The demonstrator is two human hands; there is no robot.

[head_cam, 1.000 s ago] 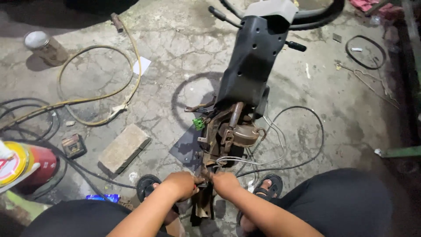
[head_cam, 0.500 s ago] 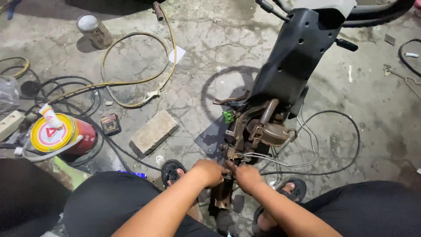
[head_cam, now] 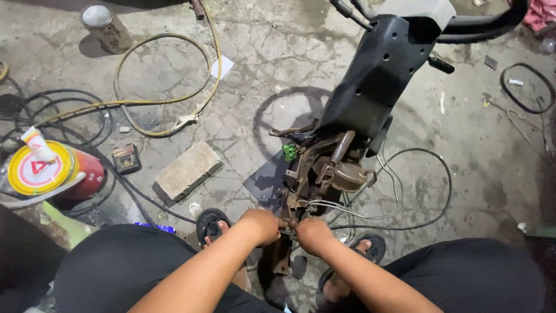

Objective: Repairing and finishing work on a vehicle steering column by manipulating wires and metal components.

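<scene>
A stripped scooter frame (head_cam: 330, 168) lies on the concrete in front of me, rusty brown metal with a black plastic body panel (head_cam: 376, 75) at its far end. My left hand (head_cam: 262, 225) and my right hand (head_cam: 311, 233) meet at the near end of the frame, both closed around a small part there. The part itself is hidden by my fingers. Grey and black cables (head_cam: 399, 197) loop out from the frame to the right. A green connector (head_cam: 289, 152) sits on the frame's left side.
A grey brick (head_cam: 188, 170) lies left of the frame. A yellow hose (head_cam: 162, 87) coils at upper left beside a metal can (head_cam: 104, 26). A red can with a yellow lid (head_cam: 49, 171) stands at left. My sandalled feet (head_cam: 211, 223) flank the frame.
The view has shifted between frames, so the frame first slid right in the picture, then back slightly. Both hands have stayed closed at the same spot on the frame's near end.
</scene>
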